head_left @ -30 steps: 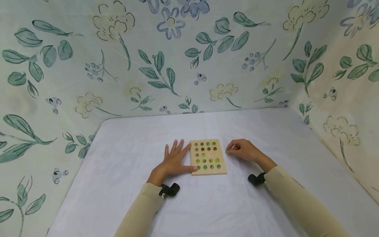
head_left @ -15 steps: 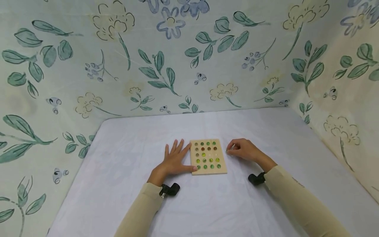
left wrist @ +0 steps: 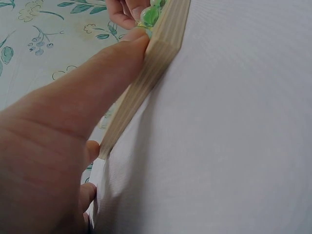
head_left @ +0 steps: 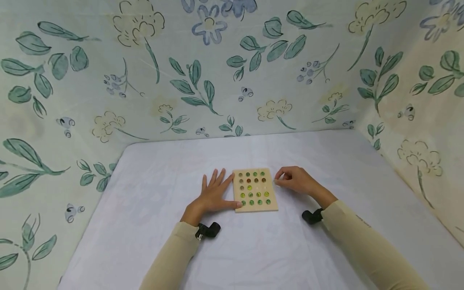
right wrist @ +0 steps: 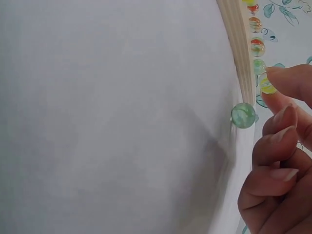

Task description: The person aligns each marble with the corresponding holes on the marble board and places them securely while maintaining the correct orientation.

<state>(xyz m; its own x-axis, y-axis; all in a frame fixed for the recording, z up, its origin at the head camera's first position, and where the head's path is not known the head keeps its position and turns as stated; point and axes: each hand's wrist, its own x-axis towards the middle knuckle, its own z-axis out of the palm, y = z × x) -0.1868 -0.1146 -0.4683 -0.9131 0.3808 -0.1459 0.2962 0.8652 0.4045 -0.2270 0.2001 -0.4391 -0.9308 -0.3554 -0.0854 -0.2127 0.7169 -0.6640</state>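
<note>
A square wooden board [head_left: 255, 208] bearing rows of glass marbles lies flat on the white cloth. Two pale spots without marbles show at the right of its middle row. My left hand [head_left: 211, 197] is spread at the board's left side, its thumb over the near left corner. The right hand [head_left: 299, 180] is just off the board's right edge, thumb and index finger pinching a yellow marble [right wrist: 267, 85]; its other fingers are curled. In the right wrist view, a pale green marble [right wrist: 243, 115] appears beside those curled fingertips, near the board's far corner.
White cloth [head_left: 253, 249] covers the table on every side of the board. A floral fabric backdrop [head_left: 217, 88] stands behind and along both sides. Each wrist wears a small black camera, including the left wrist's camera [head_left: 209, 230].
Over the last half second my right hand has shifted slightly left, closer to the board's edge. The left hand keeps its place. The head view has tilted a little downward.
</note>
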